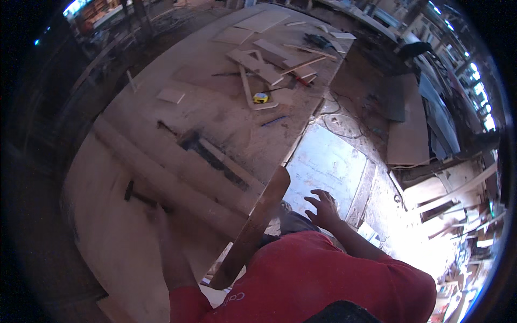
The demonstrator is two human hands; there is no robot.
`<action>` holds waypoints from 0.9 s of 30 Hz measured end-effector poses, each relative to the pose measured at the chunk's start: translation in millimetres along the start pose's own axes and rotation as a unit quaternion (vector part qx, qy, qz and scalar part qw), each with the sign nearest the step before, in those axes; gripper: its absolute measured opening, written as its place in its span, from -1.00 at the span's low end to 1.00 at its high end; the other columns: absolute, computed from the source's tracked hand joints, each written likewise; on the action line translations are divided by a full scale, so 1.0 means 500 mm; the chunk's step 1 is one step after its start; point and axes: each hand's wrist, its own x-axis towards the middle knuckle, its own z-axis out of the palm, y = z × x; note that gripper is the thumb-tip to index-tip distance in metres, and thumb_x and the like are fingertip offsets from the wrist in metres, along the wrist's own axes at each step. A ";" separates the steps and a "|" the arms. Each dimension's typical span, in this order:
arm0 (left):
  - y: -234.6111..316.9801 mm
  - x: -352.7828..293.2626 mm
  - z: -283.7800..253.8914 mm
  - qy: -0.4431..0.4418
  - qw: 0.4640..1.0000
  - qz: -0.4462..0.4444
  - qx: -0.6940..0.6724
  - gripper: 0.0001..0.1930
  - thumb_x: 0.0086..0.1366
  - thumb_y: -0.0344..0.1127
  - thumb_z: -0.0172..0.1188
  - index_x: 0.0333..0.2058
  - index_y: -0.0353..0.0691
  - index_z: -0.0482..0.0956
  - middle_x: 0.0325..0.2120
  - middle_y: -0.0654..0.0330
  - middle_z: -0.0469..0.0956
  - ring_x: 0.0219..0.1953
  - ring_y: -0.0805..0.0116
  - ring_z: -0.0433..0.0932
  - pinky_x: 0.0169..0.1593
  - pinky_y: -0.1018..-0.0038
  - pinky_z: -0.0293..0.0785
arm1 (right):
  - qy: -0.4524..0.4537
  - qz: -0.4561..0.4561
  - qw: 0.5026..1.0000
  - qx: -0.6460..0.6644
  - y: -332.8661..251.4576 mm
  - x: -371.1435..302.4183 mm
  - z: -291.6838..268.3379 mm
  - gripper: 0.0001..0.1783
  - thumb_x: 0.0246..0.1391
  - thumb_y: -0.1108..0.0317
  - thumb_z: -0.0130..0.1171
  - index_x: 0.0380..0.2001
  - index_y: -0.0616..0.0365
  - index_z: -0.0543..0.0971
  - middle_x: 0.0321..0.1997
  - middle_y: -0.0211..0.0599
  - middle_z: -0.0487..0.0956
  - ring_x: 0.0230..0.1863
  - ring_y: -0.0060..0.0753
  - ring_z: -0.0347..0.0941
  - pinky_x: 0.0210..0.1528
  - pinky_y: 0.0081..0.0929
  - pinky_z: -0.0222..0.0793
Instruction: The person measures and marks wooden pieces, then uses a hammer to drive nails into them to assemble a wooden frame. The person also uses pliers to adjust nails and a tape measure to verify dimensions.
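Note:
My left hand (156,214) is at the handle of a hammer (141,197) on the large wooden table (107,215), with its fingers closed round it. The hammer's dark head points left; hand and handle are slightly blurred. My right hand (323,209) is off the table's right side, empty, fingers apart and partly bent. Beneath it lies a pale sheet (323,167) on the floor. A long round-ended board (256,226) sticks out at the table's near edge, between my arms. Just beyond the hammer, a long wooden plank (161,172) crosses the table.
Farther up lie a dark long tool with a wood strip (226,159), a yellow tape measure (260,98), a blue pencil-like stick (273,121) and several board offcuts (258,67). A dark power tool (318,40) rests at the far end. Sheets (409,124) lean at the right.

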 end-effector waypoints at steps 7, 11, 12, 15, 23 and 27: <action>0.077 -0.029 -0.011 -0.311 0.943 -0.070 -0.097 -0.42 0.41 0.04 0.13 0.11 -0.42 0.46 -0.02 -0.05 0.53 -0.02 0.14 0.53 0.01 0.23 0.51 | -0.012 0.102 0.994 0.046 0.029 -0.120 0.024 -0.54 -0.01 0.19 0.41 0.02 -0.07 0.65 0.24 -0.12 0.43 0.30 0.11 0.28 0.28 0.07 0.29; 0.056 0.003 -0.154 -0.306 0.917 -0.212 -0.140 -0.58 0.37 -0.11 0.14 -0.01 -0.37 0.50 -0.17 0.06 0.51 -0.22 0.23 0.51 -0.17 0.27 0.49 | -0.089 0.023 0.991 0.094 -0.001 -0.033 0.035 -0.55 0.02 0.18 0.39 0.01 0.00 0.65 0.28 -0.10 0.40 0.32 0.09 0.29 0.31 -0.01 0.30; 0.086 -0.016 -0.195 -0.313 0.911 -0.224 -0.148 -0.63 0.34 -0.15 0.15 -0.06 -0.35 0.50 -0.23 0.09 0.50 -0.28 0.26 0.49 -0.23 0.28 0.46 | -0.069 -0.014 0.992 0.105 0.000 -0.020 0.027 -0.59 0.04 0.20 0.37 -0.01 0.01 0.66 0.24 -0.10 0.45 0.26 0.07 0.37 0.25 -0.05 0.38; 0.161 -0.090 -0.352 -0.308 0.895 -0.274 -0.171 -0.76 0.26 -0.26 0.19 -0.20 -0.31 0.52 -0.39 0.17 0.47 -0.48 0.32 0.45 -0.41 0.31 0.39 | -0.039 -0.098 0.986 0.131 -0.004 0.064 0.026 -0.65 0.06 0.23 0.33 -0.06 0.03 0.67 0.13 -0.12 0.54 0.16 0.00 0.47 0.14 -0.14 0.49; 0.455 -0.348 -0.584 -0.292 0.890 -0.206 -0.284 -0.86 0.18 -0.38 0.21 -0.33 -0.33 0.56 -0.58 0.31 0.47 -0.52 0.50 0.43 -0.46 0.40 0.41 | -0.181 -0.176 0.894 0.370 -0.210 0.338 0.051 -0.58 0.20 0.22 0.24 0.10 0.10 0.56 0.10 -0.17 0.57 0.06 -0.17 0.54 0.09 -0.25 0.49; 0.552 -0.443 -0.631 -0.203 0.949 0.048 -0.238 -0.40 0.01 -0.15 0.54 0.00 -0.31 0.58 -0.20 0.06 0.61 -0.18 0.23 0.59 -0.08 0.31 0.54 | -0.406 -0.030 0.613 0.677 -0.313 0.415 0.022 -0.36 0.35 0.05 0.12 0.36 0.08 0.25 0.15 -0.16 0.53 0.13 -0.19 0.51 0.16 -0.16 0.43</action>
